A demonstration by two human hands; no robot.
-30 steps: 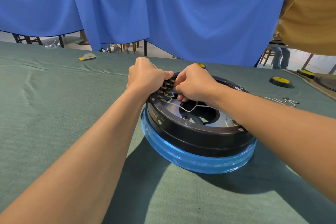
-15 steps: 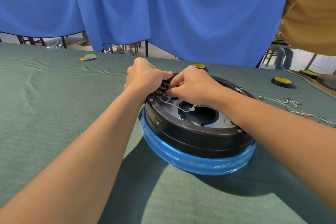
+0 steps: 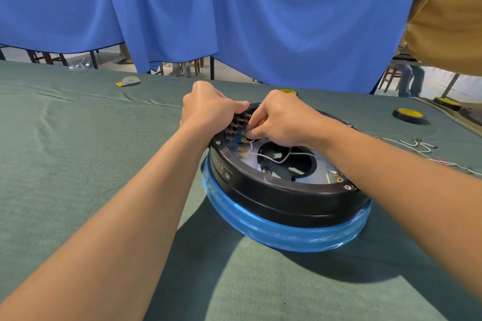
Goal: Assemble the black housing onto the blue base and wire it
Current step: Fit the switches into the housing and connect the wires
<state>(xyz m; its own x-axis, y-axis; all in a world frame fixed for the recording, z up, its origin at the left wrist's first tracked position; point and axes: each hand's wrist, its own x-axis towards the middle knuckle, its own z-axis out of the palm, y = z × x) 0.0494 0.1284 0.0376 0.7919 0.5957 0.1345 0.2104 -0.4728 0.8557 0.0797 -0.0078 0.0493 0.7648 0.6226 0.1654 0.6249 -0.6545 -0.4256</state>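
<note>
Both forearms reach in from the near edge and meet over the far left part of the black housing. The left hand is curled into a loose fist, knuckles up, thumb stretched right along the housing's far rim, fingers folded down against the rim beside the rows of brass terminals. The right hand arches over from the right, wrist raised, thumb and fingertips pinched together right at the terminals; what sits in that pinch is hidden by the fingers, though a white wire loops out from under the hand across the round central opening. A second short white lead with a ring lug lies on the housing's silver inner plate at the near right.

The black housing sits seated on the blue base, a translucent blue ring showing all along the near side, both a little right of centre on the surface. That surface is draped in dark green cloth, wrinkled toward the far left. Loose white wires lie to the right, a black roll with a yellow label farther right, and another yellow-topped roll peeks out just behind the right hand. A small pale scrap rests at the far left.

Behind it all hangs a blue curtain, chair legs and pale floor visible beneath its hem, and a person in a mustard shirt stands at the far right.
</note>
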